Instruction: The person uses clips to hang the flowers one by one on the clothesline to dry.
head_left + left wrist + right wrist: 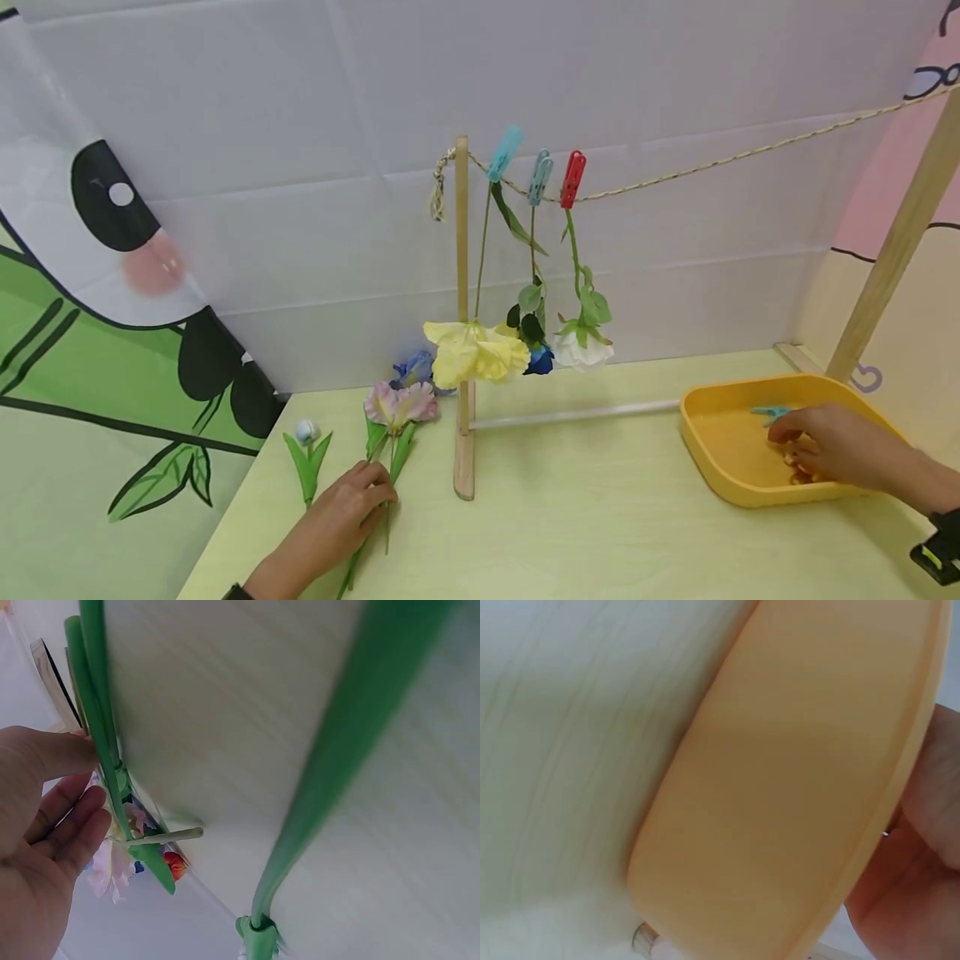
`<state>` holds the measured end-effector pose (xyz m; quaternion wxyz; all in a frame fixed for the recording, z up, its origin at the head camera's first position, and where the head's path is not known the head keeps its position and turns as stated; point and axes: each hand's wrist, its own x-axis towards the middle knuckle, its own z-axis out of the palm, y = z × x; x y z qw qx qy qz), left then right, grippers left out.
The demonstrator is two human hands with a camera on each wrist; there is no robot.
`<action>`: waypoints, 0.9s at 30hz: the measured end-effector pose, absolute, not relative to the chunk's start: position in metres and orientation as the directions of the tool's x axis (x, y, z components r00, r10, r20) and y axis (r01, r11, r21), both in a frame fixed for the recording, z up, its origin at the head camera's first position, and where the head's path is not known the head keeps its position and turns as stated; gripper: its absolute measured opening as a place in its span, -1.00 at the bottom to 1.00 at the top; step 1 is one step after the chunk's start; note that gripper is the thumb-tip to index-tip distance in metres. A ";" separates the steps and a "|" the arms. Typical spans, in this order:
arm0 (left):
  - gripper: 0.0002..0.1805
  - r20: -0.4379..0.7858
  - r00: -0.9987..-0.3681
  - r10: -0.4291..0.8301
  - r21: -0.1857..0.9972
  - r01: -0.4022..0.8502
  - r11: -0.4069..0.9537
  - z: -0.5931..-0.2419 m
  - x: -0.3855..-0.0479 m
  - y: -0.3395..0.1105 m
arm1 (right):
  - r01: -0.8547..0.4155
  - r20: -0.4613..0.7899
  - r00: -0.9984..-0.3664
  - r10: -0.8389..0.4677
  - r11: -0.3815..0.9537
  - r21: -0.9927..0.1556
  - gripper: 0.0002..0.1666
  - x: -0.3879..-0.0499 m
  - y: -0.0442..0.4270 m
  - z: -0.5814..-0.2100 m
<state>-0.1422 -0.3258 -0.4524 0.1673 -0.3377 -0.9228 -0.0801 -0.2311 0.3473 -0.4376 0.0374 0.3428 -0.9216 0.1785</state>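
In the head view, the left hand is at the stems below a pink flower. The left wrist view has this hand with bent fingers and the thumb against the stems; a thin stem sticks out past the fingertips. The right hand reaches into a yellow tray, fingers pointing down beside a teal clothespin and over brown pieces. Its fingertips are partly hidden. In the right wrist view, the tray wall covers most of the right hand.
A rope runs between wooden posts. Clothespins hold a yellow flower, a blue flower and a white flower upside down on it. A blue-purple flower and a white bud lie on the table.
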 end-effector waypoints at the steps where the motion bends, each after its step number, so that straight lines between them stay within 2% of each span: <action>1: -0.70 0.368 -0.707 0.604 0.018 0.655 0.756 -0.453 -0.143 -0.326 | -0.651 0.187 -0.755 -0.628 0.688 -0.319 -0.67 -0.230 0.349 -0.438; 7: -0.69 0.401 -0.654 0.641 -0.057 0.681 0.730 -0.456 -0.147 -0.326 | -0.657 0.180 -0.750 -0.637 0.685 -0.313 -0.59 -0.230 0.352 -0.443; 14: -0.72 0.397 -0.629 0.668 -0.084 0.700 0.709 -0.458 -0.147 -0.325 | -0.744 0.304 -0.663 -0.684 0.647 -0.166 -0.57 -0.237 0.355 -0.453; 17: -0.74 0.386 -0.628 0.675 -0.091 0.702 0.706 -0.457 -0.147 -0.325 | -0.755 0.328 -0.648 -0.687 0.635 -0.160 -0.58 -0.239 0.357 -0.455; 21: -0.94 0.418 -0.587 0.693 -0.101 0.729 0.677 -0.456 -0.148 -0.324 | -0.772 0.368 -0.624 -0.690 0.616 -0.154 -0.56 -0.240 0.358 -0.458; 25: -0.45 0.466 -0.529 0.709 -0.117 0.758 0.642 -0.454 -0.149 -0.321 | -0.798 0.436 -0.574 -0.693 0.593 -0.109 -0.50 -0.242 0.357 -0.461; 27: -0.36 0.473 -0.521 0.711 -0.120 0.761 0.637 -0.453 -0.149 -0.319 | -0.809 0.463 -0.549 -0.696 0.582 -0.085 -0.45 -0.243 0.357 -0.461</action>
